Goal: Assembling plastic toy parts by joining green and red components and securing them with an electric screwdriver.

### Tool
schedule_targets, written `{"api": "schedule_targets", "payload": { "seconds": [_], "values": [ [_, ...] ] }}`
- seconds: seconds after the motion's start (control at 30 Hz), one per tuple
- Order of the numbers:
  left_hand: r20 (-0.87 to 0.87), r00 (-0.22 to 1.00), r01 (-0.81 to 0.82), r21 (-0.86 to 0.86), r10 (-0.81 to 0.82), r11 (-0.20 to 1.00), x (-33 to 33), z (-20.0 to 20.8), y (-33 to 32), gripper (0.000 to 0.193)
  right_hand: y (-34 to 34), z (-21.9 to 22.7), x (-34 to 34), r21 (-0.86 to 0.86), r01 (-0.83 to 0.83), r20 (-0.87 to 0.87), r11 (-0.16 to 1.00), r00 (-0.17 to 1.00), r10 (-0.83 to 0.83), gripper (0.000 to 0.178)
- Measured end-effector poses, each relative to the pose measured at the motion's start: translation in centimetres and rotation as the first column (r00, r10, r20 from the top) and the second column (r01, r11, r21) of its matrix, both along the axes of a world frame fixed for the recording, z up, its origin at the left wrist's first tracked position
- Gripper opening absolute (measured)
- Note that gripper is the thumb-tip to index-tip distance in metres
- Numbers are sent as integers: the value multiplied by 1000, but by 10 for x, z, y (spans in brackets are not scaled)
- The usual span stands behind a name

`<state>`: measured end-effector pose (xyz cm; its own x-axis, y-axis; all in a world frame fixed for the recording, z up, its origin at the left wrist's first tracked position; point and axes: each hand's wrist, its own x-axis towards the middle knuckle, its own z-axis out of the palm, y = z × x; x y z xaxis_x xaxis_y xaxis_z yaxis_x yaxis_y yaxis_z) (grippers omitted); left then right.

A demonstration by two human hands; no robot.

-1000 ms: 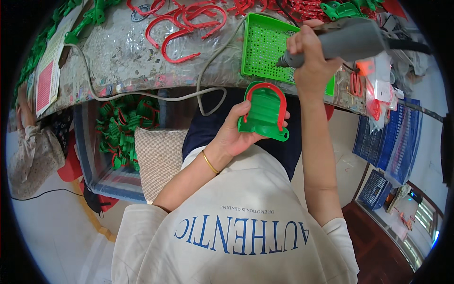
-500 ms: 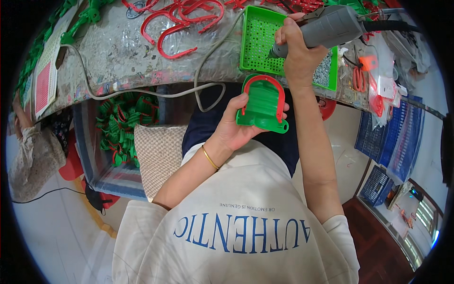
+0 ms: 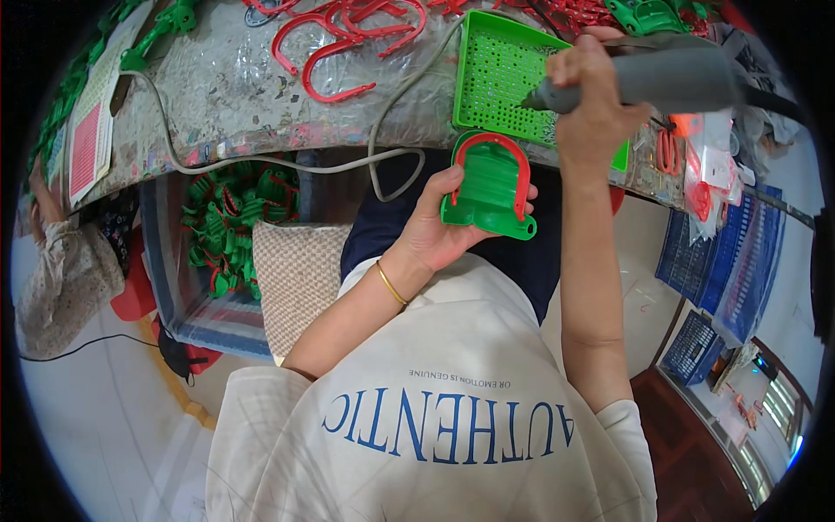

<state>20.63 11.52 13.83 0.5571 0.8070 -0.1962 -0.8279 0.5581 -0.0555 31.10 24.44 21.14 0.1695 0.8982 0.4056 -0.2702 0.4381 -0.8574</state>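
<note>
My left hand [image 3: 428,233] is closed around a green plastic scoop-shaped part [image 3: 489,190], thumb on its left edge and fingers behind it. A red U-shaped plastic band [image 3: 526,170] lies around the part's upper rim, its open end toward me. My right hand [image 3: 591,122] grips a grey electric screwdriver [image 3: 674,80], slightly smeared by motion. The tool is nearly level, its tip pointing left above a green perforated tray [image 3: 496,83]. My right hand and wrist cover much of the tray's right side, hiding what lies there.
Several red bands [image 3: 335,52] lie on the plastic-covered bench [image 3: 235,96], crossed by a grey cable [image 3: 170,152]. A bin [image 3: 161,261] of green-and-red parts stands below left, beside a woven cushion [image 3: 296,278]. Another person's sleeve [image 3: 65,278] shows far left. Blue baskets [image 3: 713,261] stand right.
My right hand has moved the screwdriver rightward and slightly toward me, and the tool has turned more level. My left hand keeps the green part in nearly the same place. The view has shifted slightly.
</note>
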Motion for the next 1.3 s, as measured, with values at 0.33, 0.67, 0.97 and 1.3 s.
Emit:
{"api": "schedule_targets", "payload": {
  "seconds": [0.33, 0.67, 0.97, 1.3],
  "values": [
    [-87, 994, -55, 73, 61, 996, -1, 17, 1, 69, -68, 58, 20, -89, -222, -40, 971, 975, 219, 12],
    [-129, 989, -66, 91, 77, 994, 1, 21, -3, 65, -83, 54, 20, -164, -134, 155, 977, 975, 160, 17],
    [-174, 981, -74, 78, 87, 994, -2, 29, -2, 61, -84, 50, 20, -124, -167, 168, 978, 968, 187, 9],
    [-190, 978, -75, 35, 81, 997, -9, 25, 2, 62, -70, 74, 29, 23, -475, -4, 880, 880, 475, 18]
  ]
}}
